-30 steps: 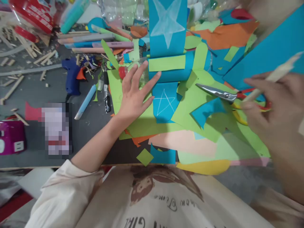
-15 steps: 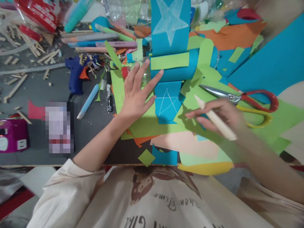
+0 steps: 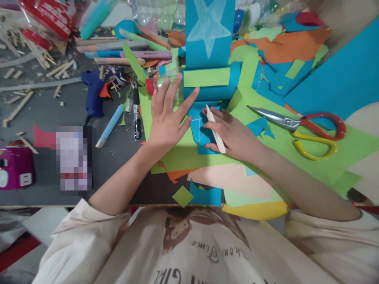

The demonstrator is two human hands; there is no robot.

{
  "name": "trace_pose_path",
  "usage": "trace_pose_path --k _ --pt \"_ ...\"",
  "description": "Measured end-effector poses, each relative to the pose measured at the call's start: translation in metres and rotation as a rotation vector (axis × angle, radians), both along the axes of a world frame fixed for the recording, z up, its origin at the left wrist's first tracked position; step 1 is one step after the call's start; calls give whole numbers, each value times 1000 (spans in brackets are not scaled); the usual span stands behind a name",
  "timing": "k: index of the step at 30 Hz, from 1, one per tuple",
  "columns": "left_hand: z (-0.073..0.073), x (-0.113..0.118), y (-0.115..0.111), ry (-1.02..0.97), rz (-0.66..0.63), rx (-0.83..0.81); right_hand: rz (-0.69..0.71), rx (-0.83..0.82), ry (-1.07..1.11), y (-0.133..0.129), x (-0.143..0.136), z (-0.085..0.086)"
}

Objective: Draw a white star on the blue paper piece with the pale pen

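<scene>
Head view: white marker [image 3: 215,129], slim, pinched in your right hand's [image 3: 233,136] fingers over blue flap [image 3: 197,130]; long axis near upright in view, tip up-left. Left hand [image 3: 168,114] spread wide on bottle [image 3: 174,88].

Light moderate, diffuse, seemingly from above. My right hand [image 3: 233,136] and forearm cast soft shadows on the paper [image 3: 177,159]. Slight glare on the scissors [image 3: 281,118]. Centre fairly sharp; upper right corner blurred, edges stretched. Coarse pixelation hides the phone screen [image 3: 72,157].
</scene>
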State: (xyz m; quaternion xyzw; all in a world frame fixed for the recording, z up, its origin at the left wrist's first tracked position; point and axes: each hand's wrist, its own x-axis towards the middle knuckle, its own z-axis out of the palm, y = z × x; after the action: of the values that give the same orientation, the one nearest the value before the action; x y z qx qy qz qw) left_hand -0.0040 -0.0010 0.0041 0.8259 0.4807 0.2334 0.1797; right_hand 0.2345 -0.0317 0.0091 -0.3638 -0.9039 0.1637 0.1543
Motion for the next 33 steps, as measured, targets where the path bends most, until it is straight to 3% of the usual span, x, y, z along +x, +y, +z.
trace_pose_path --k 7,13,17,20,24,33 --pt "2 -3 1 18 3 -15 -36 -2 198 -5 8 13" --pt "0 -4 2 9 -19 -10 -124 -340 663 -13 17 25" --pt "-2 -6 3 -19 -41 18 -253 -576 809 -1 3 30" --pt "-1 -7 2 -19 -52 14 -340 -639 749 10 -13 30" --pt "2 -7 1 7 -58 2 -299 -643 711 21 -29 22" --pt "1 -3 0 -8 -41 -26 -327 -588 519 24 -36 21"
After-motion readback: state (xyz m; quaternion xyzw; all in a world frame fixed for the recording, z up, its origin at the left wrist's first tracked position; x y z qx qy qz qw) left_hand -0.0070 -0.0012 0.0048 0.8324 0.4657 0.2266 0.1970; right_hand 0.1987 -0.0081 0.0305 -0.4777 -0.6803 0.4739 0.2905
